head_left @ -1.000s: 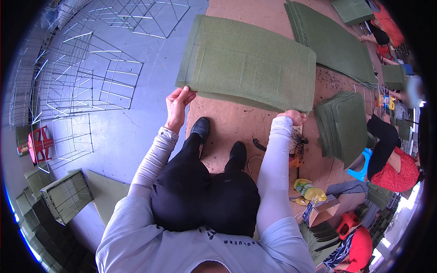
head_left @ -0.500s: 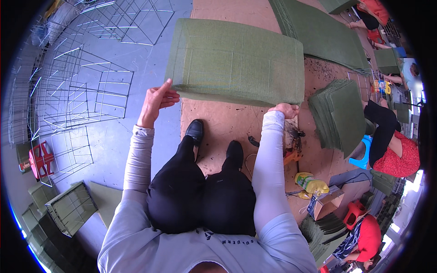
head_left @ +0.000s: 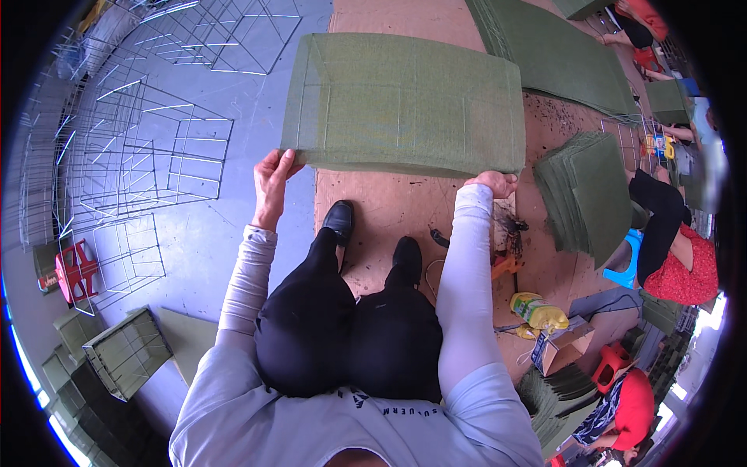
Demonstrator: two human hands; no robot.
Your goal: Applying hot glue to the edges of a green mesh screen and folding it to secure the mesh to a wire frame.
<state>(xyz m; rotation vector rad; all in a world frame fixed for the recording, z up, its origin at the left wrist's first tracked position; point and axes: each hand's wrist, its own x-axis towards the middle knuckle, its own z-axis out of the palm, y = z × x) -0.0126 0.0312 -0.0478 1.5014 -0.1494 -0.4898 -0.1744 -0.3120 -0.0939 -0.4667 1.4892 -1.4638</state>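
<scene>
A wide green mesh-like fabric sheet (head_left: 405,101) spreads in front of me, with the lines of a wire frame showing through it. My left hand (head_left: 272,177) pinches its near left corner between thumb and fingers. At the near right corner, my right hand (head_left: 493,184) is closed on the sheet's edge. The near edge runs fairly straight between both hands. Most of the wire frame is hidden by the fabric.
Bare wire frames (head_left: 148,156) stand on the grey floor at left, near a red stool (head_left: 75,271). Stacked green sheets (head_left: 583,198) lie right, beyond a yellow bottle (head_left: 538,311) and an open cardboard box (head_left: 562,346). Co-workers sit along the right side, one in red (head_left: 681,268).
My left hand's fingers, stretched out before, have closed on the sheet's corner. The near edge looks straighter. My right hand keeps its hold, and the whole view has shifted slightly.
</scene>
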